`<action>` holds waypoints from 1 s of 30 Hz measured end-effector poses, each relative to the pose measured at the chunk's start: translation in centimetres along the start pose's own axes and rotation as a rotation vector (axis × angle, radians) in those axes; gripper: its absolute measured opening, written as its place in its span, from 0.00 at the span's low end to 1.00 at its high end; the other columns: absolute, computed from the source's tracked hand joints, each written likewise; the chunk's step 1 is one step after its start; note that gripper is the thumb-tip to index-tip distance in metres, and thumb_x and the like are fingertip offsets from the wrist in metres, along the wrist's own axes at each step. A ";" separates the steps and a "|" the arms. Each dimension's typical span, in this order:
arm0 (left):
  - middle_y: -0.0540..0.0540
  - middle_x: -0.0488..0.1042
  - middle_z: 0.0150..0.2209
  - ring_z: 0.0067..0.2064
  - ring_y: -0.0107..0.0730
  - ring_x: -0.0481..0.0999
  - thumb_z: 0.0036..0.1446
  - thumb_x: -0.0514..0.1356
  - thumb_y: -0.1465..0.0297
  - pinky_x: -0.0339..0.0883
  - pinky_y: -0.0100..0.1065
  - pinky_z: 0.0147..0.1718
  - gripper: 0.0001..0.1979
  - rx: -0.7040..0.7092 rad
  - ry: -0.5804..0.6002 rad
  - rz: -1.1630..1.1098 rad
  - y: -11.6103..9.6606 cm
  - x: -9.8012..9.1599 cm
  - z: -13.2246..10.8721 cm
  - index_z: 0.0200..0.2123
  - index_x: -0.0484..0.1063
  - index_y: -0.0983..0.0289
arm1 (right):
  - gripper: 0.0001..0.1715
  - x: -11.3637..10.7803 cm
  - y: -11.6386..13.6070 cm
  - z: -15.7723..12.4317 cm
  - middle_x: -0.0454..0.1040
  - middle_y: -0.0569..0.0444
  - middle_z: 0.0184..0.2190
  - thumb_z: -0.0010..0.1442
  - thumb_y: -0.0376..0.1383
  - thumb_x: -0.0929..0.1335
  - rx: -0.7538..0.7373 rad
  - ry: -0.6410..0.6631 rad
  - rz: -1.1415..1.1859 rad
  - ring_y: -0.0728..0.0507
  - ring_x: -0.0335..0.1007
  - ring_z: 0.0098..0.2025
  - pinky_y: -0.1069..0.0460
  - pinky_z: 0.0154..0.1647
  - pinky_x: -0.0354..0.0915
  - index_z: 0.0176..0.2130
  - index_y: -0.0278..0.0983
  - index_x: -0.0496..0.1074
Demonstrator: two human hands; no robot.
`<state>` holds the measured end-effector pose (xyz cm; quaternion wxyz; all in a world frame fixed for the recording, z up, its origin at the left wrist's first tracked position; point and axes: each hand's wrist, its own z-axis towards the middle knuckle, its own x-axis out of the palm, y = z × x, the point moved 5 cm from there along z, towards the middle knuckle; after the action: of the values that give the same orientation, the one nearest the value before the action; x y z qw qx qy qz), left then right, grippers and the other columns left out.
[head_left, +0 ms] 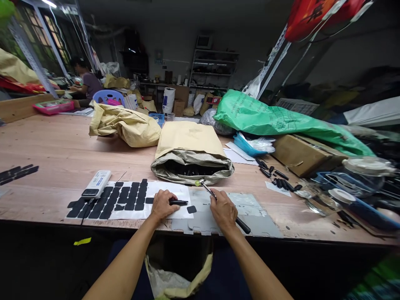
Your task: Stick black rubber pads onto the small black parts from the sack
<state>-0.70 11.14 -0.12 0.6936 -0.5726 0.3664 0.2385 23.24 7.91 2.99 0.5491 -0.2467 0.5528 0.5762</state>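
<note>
My right hand (224, 209) is closed around a small hammer (242, 224) with a metal shaft and a black grip. The hammer's yellowish head (199, 182) is raised near the mouth of a paper sack (190, 137), which has dark pieces inside. My left hand (162, 204) rests over a white sheet (137, 213), fingers curled on a slim black pen-shaped piece (178, 202) that points right. Just right of it lies a single black square pad (191, 209). Rows of similar black pads (129, 198) cover the sheet's left part. A grey board (203, 221) lies beneath my right hand.
A white device (97, 183) with a cable sits at the left. Loose black pieces (281, 183), a cardboard box (306, 154) and clear jars (368, 171) stand right. Behind are another paper sack (128, 125) and a green sack (268, 116). A person (89, 85) sits far left.
</note>
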 end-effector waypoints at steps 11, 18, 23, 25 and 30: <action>0.52 0.74 0.38 0.45 0.41 0.68 0.55 0.65 0.63 0.60 0.40 0.46 0.09 0.032 0.018 0.019 0.1 0.2 0.1 0.40 0.80 0.55 | 0.19 3.7 -2.9 2.9 0.73 0.50 0.42 0.64 0.32 0.64 -0.048 -0.018 -0.169 0.43 0.63 0.44 0.50 0.40 0.52 0.53 0.41 0.72; 0.55 0.76 0.40 0.42 0.40 0.70 0.64 0.56 0.65 0.61 0.41 0.45 0.10 0.220 -0.091 -0.096 -2.4 -1.6 -2.7 0.41 0.74 0.61 | 0.17 3.6 -2.6 2.9 0.72 0.50 0.42 0.63 0.32 0.64 -0.044 -0.037 -0.192 0.43 0.63 0.44 0.50 0.38 0.51 0.51 0.41 0.72; 0.55 0.77 0.37 0.38 0.36 0.74 0.67 0.50 0.62 0.64 0.36 0.41 0.13 0.461 0.126 -0.181 -4.7 0.5 -10.8 0.45 0.72 0.60 | 0.16 3.4 -2.5 2.9 0.72 0.49 0.41 0.62 0.32 0.64 -0.042 -0.049 -0.179 0.42 0.62 0.43 0.50 0.38 0.50 0.49 0.39 0.73; 0.54 0.77 0.34 0.36 0.36 0.75 0.67 0.50 0.61 0.64 0.36 0.40 0.14 0.414 0.272 -0.103 -3.9 3.1 -13.2 0.42 0.73 0.59 | 0.16 3.4 -2.4 2.8 0.72 0.49 0.40 0.62 0.32 0.64 -0.041 -0.052 -0.168 0.42 0.62 0.42 0.50 0.37 0.50 0.49 0.39 0.73; 0.60 0.79 0.39 0.42 0.47 0.79 0.67 0.47 0.60 0.69 0.43 0.42 0.19 0.004 0.545 0.218 0.1 8.6 -14.4 0.53 0.71 0.61 | 0.15 3.3 -2.4 2.8 0.72 0.50 0.40 0.62 0.32 0.64 -0.045 -0.065 -0.167 0.42 0.62 0.42 0.50 0.38 0.49 0.48 0.39 0.73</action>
<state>1.12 -3.56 -8.02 0.5409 -0.5712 0.5993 0.1483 25.45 11.15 -0.12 0.6070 -0.2853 0.4994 0.5484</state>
